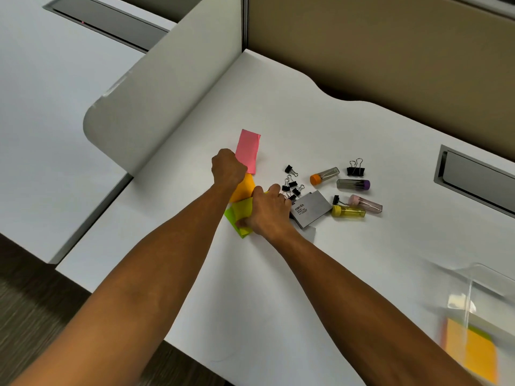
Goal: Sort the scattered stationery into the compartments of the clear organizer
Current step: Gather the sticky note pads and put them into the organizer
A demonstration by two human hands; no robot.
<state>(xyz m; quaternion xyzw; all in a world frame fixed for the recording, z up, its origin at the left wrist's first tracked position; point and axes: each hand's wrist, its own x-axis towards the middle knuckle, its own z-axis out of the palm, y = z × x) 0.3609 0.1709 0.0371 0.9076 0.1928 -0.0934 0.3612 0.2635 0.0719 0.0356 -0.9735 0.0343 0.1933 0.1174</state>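
Right hand point(267, 210) pinches green notes point(239, 215), left hand point(228, 168) clenched on orange notes point(243, 189) — loose sheets may crumple or slip.

Bright, even light falls from overhead; my arms cast only faint shadows. The clear organizer point(471, 310) at near right smears with motion blur, and edges bow.

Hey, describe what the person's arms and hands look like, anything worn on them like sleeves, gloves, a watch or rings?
Both forearms are bare as far as the frame shows, with no sleeve in view. The left hand and right hand wear no gloves. No watch or band shows at either wrist, and no ring is visible, though most fingers are hidden. No markings or cables appear.
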